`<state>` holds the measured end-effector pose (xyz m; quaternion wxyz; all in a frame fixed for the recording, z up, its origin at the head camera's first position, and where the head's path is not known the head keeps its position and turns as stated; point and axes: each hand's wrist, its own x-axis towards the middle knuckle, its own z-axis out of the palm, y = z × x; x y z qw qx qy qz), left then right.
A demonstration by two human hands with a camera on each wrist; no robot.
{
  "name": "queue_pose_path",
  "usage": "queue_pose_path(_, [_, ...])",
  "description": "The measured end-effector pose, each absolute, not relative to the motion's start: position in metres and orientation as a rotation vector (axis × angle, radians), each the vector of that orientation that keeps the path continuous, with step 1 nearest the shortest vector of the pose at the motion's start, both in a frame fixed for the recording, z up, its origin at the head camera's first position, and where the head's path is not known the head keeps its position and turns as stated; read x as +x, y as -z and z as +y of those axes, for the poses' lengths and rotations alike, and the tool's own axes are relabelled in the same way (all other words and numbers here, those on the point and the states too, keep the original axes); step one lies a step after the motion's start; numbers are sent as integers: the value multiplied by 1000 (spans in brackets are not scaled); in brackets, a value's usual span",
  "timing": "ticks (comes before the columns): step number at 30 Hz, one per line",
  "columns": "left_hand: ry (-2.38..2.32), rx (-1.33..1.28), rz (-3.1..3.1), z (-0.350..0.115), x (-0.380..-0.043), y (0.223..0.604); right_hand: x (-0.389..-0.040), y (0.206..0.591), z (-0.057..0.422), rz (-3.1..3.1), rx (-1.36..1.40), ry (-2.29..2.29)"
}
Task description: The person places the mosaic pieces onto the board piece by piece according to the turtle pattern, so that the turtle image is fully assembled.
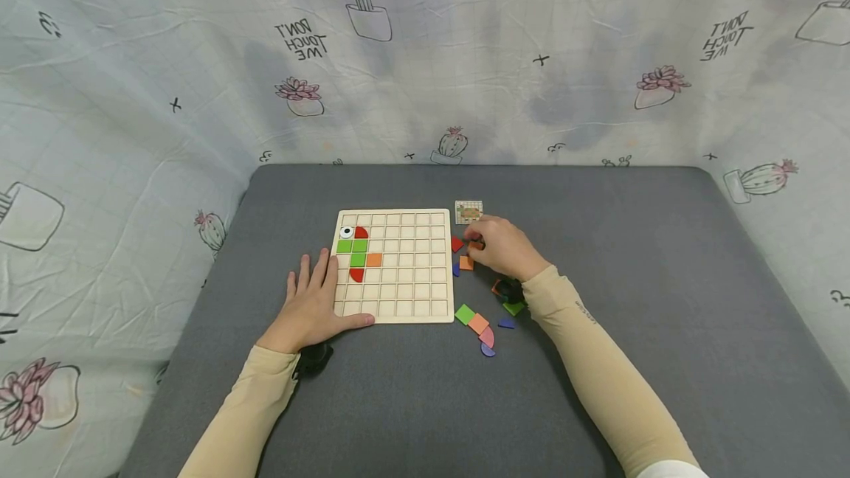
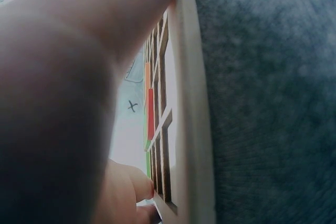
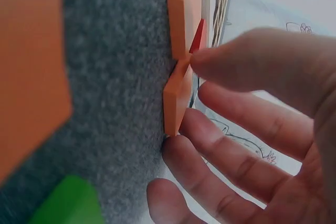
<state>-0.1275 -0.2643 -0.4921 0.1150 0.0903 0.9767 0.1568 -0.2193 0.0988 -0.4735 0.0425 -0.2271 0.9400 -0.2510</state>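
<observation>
A square wooden grid board (image 1: pixel 417 265) lies on the table. My left hand (image 1: pixel 308 306) rests spread along its left edge, the thumb on the near edge. In its cells sit a white eye tile (image 1: pixel 347 232), a red quarter-round tile (image 1: pixel 361 232), another red tile (image 1: pixel 356 275), several green squares (image 1: pixel 358 260) and an orange square (image 1: pixel 375 260). Right of the board, my right hand (image 1: pixel 501 246) pinches an orange square tile (image 3: pixel 177 98) at the table, thumb at one side and fingertips at the other. Another orange tile (image 3: pixel 185 14) lies beside it.
A small printed picture card (image 1: pixel 468 212) lies beyond the right hand. Nearer me are loose tiles: a green square (image 1: pixel 465 314), an orange one (image 1: pixel 478 324), a pink quarter-round (image 1: pixel 488 337) and blue pieces (image 1: pixel 506 323). A red tile (image 1: pixel 457 243) lies by the board's right edge.
</observation>
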Motion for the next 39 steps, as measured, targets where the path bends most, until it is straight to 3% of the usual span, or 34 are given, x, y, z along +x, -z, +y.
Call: queue_pose_path(39, [-477,257,2856,-263,-127,492,-212,461,97,2817,-827,836])
